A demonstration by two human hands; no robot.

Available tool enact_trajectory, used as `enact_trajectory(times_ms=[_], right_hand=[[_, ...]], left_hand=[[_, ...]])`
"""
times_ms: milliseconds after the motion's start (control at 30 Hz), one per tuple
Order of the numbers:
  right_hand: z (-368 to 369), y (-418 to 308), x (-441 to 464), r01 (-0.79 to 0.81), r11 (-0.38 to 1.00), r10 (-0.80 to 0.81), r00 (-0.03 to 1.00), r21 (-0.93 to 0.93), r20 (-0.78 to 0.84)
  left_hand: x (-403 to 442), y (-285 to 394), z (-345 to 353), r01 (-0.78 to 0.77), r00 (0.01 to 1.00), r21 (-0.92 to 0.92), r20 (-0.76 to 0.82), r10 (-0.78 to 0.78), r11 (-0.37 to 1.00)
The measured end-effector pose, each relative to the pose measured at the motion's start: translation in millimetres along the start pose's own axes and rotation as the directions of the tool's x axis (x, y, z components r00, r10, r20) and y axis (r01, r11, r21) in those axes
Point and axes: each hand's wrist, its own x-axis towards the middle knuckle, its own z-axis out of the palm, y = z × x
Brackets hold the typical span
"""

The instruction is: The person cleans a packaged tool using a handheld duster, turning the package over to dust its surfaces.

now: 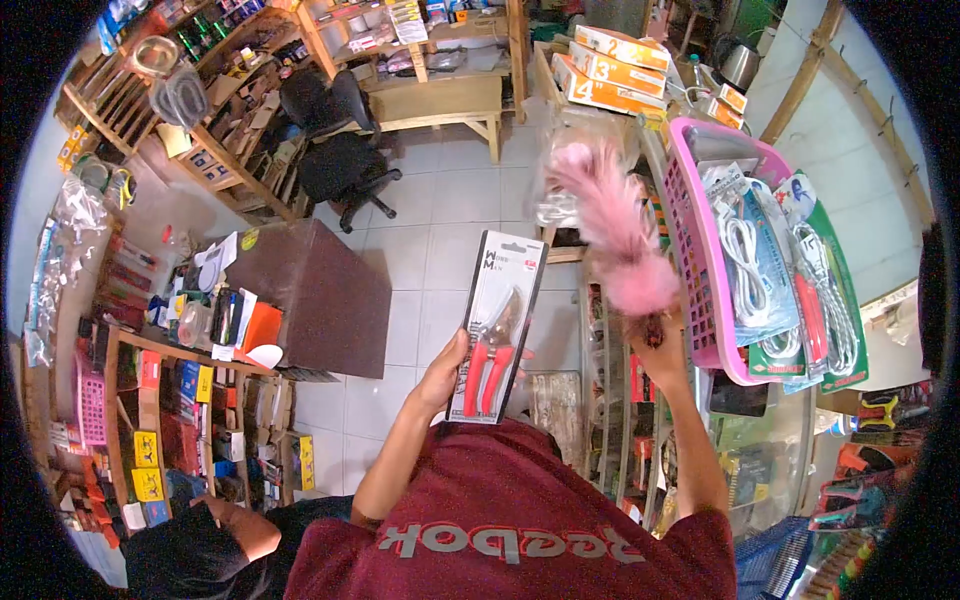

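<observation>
The fingers of the left hand are clamped on a blister pack, the thumb lying along one edge of the card and the other fingers running behind it, with tips showing past the far edge. Under the clear, shiny plastic I can see pruning shears with smooth red handles and a curved metal blade, the long flat card standing slightly tilted in front of the maroon shirt. The right hand is closed around the base of a feather duster, though the fluffy pink plumes hide part of the grip; the duster slants up and away, soft and ragged along its length, with a rounder tuft near the hand. Just beside it sits a pink plastic basket, its wall pierced with small holes, holding packaged cords coiled in white loops. Beyond the duster, orange-and-white cardboard boxes lie stacked. Across the pale, glossy tiles stand a black chair and a boxy brown cabinet with flat sides. Near the lower left, another person's bare forearm shows against dark cloth.
</observation>
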Motion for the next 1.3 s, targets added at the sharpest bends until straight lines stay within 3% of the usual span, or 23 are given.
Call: enact_trajectory(times_ms=[67,167,267,333,367,467,533,600,667,700,733,800,833,867,900,933,1000,1033,1067,1100,1200,1267,1300], right_hand=[[-1,18,-4,0.015,0.960,-0.018,1.000,0.279,0.010],[-1,26,-10,0.346,0.933,-0.349,0.937,-0.103,-0.009],[-5,7,-4,0.259,0.951,-0.204,0.935,-0.166,0.290],[-10,26,-1,0.364,0.919,-0.257,0.847,-0.156,0.465],[-11,22,-3,0.319,0.924,-0.183,0.853,-0.210,0.489],[-14,1,0,0.191,0.949,-0.060,0.892,-0.252,0.448],[-10,-1,-3,0.075,0.991,-0.038,0.951,-0.109,0.306],[-12,46,-3,0.085,0.995,-0.059,0.922,-0.052,0.382],[-8,36,-5,0.205,0.979,-0.186,0.883,0.002,0.431],[-10,0,-7,0.179,0.981,-0.098,0.803,-0.081,0.588],[-8,-10,-7,0.156,0.971,-0.024,0.816,-0.180,0.577],[-4,-19,-6,0.108,0.922,0.120,0.835,-0.373,0.538],[-2,2,-4,-0.002,1.000,0.015,0.875,-0.027,0.484],[2,40,1,-0.081,0.941,-0.059,0.918,0.329,0.393],[4,46,1,-0.209,0.828,0.014,0.935,0.520,0.355],[6,52,1,-0.290,0.658,0.086,0.946,0.695,0.313],[6,17,0,-0.558,0.362,0.399,0.817,0.747,0.416],[1,11,2,-0.435,0.850,0.274,0.847,0.298,0.456],[-5,7,3,-0.054,0.968,0.184,0.815,-0.244,0.549],[-10,8,4,0.406,0.662,0.171,0.736,-0.629,0.655],[-10,46,-1,0.120,0.963,-0.024,0.930,-0.241,0.368],[-11,42,-1,0.221,0.948,-0.181,0.967,-0.231,0.182],[-11,34,-1,0.236,0.937,-0.180,0.959,-0.260,0.221]], left_hand=[[7,1,-4,0.021,0.999,-0.031,0.043,-0.019,0.999],[18,-2,-11,0.007,0.997,0.048,0.081,-0.011,0.999],[21,-1,-14,-0.029,0.993,0.073,0.112,0.021,0.997],[8,2,-39,0.111,0.993,0.285,-0.002,-0.115,0.952],[2,7,-39,0.190,0.982,0.374,-0.072,-0.175,0.908],[8,8,-10,0.018,0.996,0.191,-0.085,-0.002,0.981],[9,10,-10,0.080,0.996,0.068,0.020,-0.081,0.995],[9,4,-9,0.100,0.993,-0.028,0.066,-0.098,0.995],[9,-3,-15,0.083,0.996,0.025,0.013,-0.083,0.996],[8,-10,-24,0.051,0.998,0.094,-0.037,-0.048,0.994],[9,-18,-38,0.021,0.996,0.166,-0.084,-0.007,0.986],[14,-11,-33,0.101,0.974,-0.338,-0.156,-0.161,0.936],[10,-5,-30,0.114,0.992,-0.211,-0.032,-0.123,0.971],[11,8,-16,0.107,0.990,-0.080,0.097,-0.099,0.991],[12,6,-15,0.110,0.991,-0.091,0.088,-0.102,0.990],[13,7,-16,0.114,0.990,-0.081,0.087,-0.107,0.990],[17,10,-18,0.118,0.990,-0.057,0.087,-0.113,0.991],[19,10,-17,0.110,0.993,-0.087,-0.031,-0.113,0.990],[22,8,-15,0.100,0.982,-0.115,-0.148,-0.117,0.988],[24,7,-14,0.086,0.957,-0.142,-0.262,-0.121,0.986],[31,9,-19,0.023,0.964,0.302,-0.258,0.059,0.953],[39,11,-17,0.008,0.994,0.250,-0.108,0.020,0.968],[42,14,-17,0.006,1.000,0.227,-0.030,0.000,0.974]])
